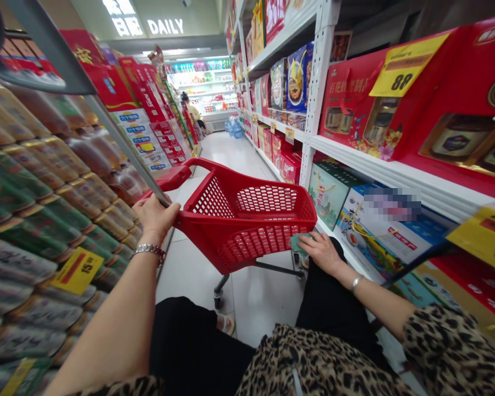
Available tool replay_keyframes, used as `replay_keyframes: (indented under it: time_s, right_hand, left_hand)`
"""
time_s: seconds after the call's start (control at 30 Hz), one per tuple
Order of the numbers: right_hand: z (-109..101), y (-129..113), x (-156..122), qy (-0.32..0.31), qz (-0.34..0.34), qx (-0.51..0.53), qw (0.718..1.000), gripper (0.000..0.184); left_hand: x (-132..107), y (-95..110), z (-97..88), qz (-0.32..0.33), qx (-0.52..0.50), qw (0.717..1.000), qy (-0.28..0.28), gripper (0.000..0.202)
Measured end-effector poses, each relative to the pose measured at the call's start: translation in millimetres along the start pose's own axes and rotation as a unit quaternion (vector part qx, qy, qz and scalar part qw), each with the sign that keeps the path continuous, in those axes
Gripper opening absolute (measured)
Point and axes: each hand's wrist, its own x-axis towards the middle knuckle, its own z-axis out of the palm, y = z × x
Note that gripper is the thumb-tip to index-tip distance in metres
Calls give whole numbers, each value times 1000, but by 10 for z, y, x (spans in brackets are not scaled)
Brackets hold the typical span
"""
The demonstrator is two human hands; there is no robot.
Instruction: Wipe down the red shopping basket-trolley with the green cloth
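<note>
My left hand (155, 215) is closed around the near left corner of a red plastic shopping cart (247, 220), close to its handle. The cart's basket looks empty and stands on the pale floor in front of my knees. My right hand (322, 251) rests low by the cart's right side with its fingers pressed on a small green thing (299, 242), perhaps a cloth or packet. A metal watch sits on my left wrist and a bangle on my right.
Shelves of green and gold cans (45, 220) with a yellow price tag fill the left. White shelves (379, 170) with red gift boxes line the right. The aisle floor (235, 154) runs ahead; a person (192, 113) stands far down it.
</note>
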Motion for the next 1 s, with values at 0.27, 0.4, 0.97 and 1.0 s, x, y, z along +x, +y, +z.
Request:
replay_keyframes:
  time_s: [0.27, 0.4, 0.97, 1.0]
  right_hand:
    - [-134, 67, -219, 23, 76, -20, 997, 39]
    - [-14, -256, -24, 43, 16, 36, 998, 35]
    - [680, -1870, 1375, -160, -228, 154, 948, 16]
    - [698, -1864, 1380, -170, -240, 150, 944, 16]
  left_hand:
    - [3, 10, 28, -4, -6, 1000, 11, 18]
    - [-2, 1, 28, -4, -3, 1000, 12, 18]
    - [-63, -7, -19, 4, 22, 1000, 14, 14]
    - [-62, -11, -24, 4, 21, 1000, 11, 14]
